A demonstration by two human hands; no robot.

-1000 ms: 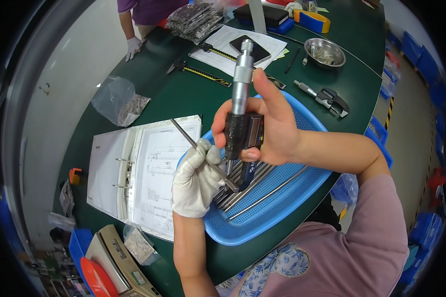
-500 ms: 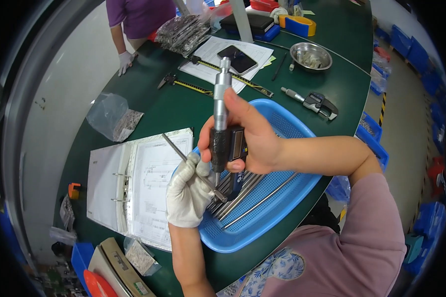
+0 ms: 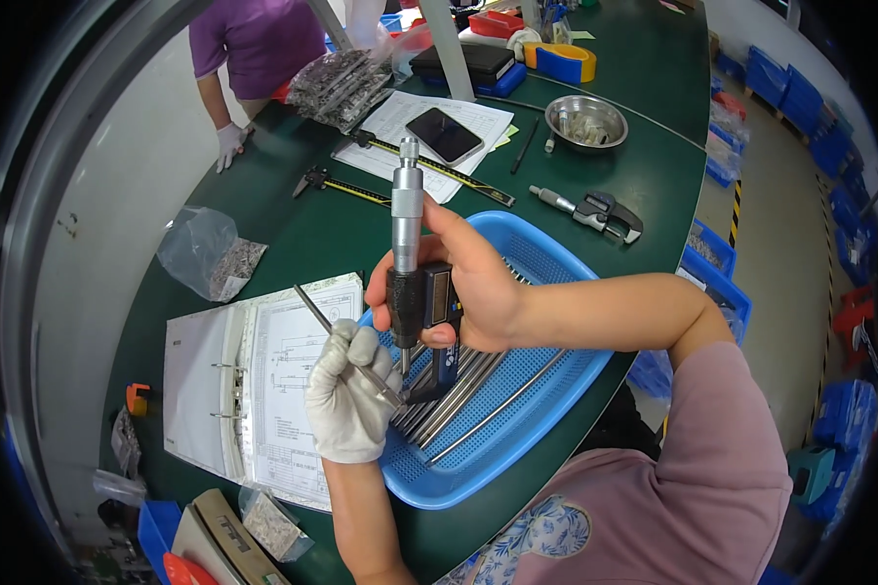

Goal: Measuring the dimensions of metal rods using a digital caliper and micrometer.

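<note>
My left hand [image 3: 346,405], in a white glove, pinches a thin metal rod [image 3: 312,307] that slants from upper left to lower right. In my bare right hand [image 3: 483,292] is a digital micrometer [image 3: 407,210], held upright with its silver thimble at the top and its small display facing me. The rod's lower end lies close beside the micrometer's measuring gap; whether it touches the faces I cannot tell. Beneath both hands sits a blue perforated basket [image 3: 517,444], and several metal rods [image 3: 468,385] lie in it, partly hidden by the micrometer.
An open ring binder [image 3: 205,390] with drawings lies left of the basket. Beyond are two calipers [image 3: 356,188], a phone [image 3: 445,135], a metal bowl [image 3: 610,144] and a second micrometer [image 3: 600,213]. A scale [image 3: 224,536] stands near left. Another person [image 3: 259,49] stands across the table.
The whole view has shifted a little. Relative to the micrometer, the rod's lower end has moved slightly left, from under the spindle to beside it. Both hands keep their hold.
</note>
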